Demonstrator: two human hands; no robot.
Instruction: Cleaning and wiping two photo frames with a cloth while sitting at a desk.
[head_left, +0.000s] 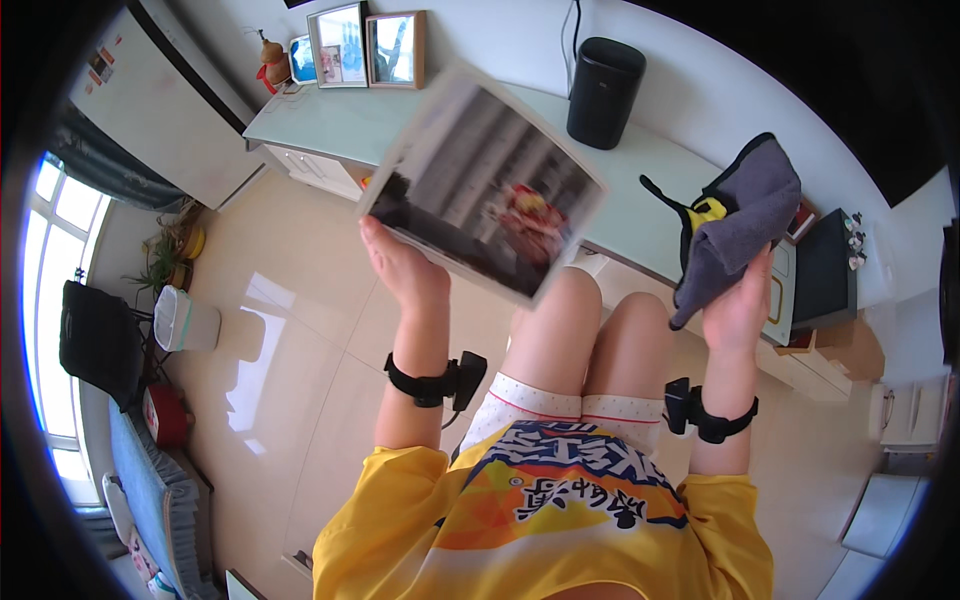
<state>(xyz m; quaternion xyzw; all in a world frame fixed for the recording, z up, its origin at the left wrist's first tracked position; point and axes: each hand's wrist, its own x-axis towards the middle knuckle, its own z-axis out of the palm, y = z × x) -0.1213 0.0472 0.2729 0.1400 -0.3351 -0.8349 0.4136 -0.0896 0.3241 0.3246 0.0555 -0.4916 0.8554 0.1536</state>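
Observation:
My left hand (409, 270) grips a framed photograph (487, 187) by its lower left corner. The frame is tilted in the air before the cabinet, its picture side up towards me and somewhat blurred. A grey microfibre cloth (742, 202) with black edging, a loop and a yellow patch hangs bunched in my right hand (739, 300). Cloth and frame are well apart. Behind them runs a long low cabinet with a pale green glass top (337, 120), partly hidden by the frame.
A black cylindrical speaker-like device (606, 94) stands on the cabinet by the wall. Several picture frames (337, 49) and a dried gourd (274, 64) stand at its left end. At its right end is a dark box (823, 270). A white bin (187, 319) and potted plants (169, 251) are on the left.

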